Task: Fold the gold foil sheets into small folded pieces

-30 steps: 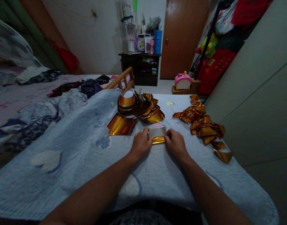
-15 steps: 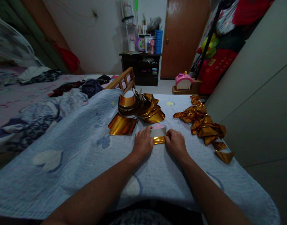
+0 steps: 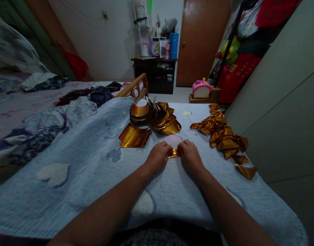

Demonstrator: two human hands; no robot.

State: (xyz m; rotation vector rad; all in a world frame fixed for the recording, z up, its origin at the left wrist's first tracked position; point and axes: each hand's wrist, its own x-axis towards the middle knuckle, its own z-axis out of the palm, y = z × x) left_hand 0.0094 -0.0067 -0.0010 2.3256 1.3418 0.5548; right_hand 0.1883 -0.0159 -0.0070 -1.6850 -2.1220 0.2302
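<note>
Together, two hands [image 3: 159, 155] pinch one narrow gold strip [image 3: 174, 153].

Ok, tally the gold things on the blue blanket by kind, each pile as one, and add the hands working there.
Gold strip between the hands: 1
Pile of loose gold sheets: 1
Pile of folded gold pieces: 1
Hands, left hand and right hand: 2
Total: 5
</note>
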